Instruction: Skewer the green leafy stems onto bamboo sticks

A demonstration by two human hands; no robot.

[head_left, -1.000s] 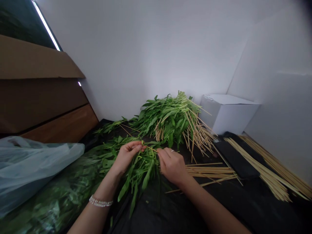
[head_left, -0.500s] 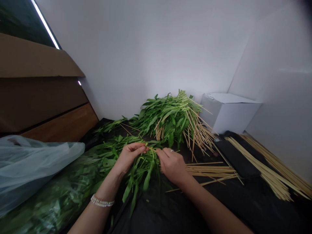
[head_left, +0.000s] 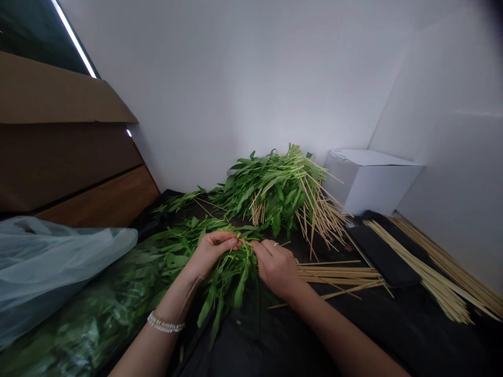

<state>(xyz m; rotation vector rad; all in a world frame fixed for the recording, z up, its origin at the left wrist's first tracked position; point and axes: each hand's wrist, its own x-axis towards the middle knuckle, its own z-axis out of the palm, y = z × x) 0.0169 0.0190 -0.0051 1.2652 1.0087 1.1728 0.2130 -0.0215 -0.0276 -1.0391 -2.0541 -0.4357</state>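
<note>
A: What does each hand have?
B: The left hand (head_left: pixel 214 254) pinches a long-leaved green stem (head_left: pixel 240 238) between thumb and fingers; the fingertips partly cover it. The right hand (head_left: pixel 277 264) is curled on a thin tan wooden stick (head_left: pixel 249 243), of which only a short bit shows.
A: Where are they?
B: Between the hands, above the black sheet (head_left: pixel 251 335). A loose bunch of the same greens (head_left: pixel 223 288) hangs just below, its leaves overlapping too much to count.
A: Is the stick's other end visible?
B: No, the right hand hides it. That hand also blocks the near ends of a row of tan wooden sticks (head_left: pixel 338 273).
A: And at the left?
B: A translucent whitish plastic bag (head_left: pixel 58 272), cut off by the picture's edge; the greens under clear plastic (head_left: pixel 94 319) are blurred.
</note>
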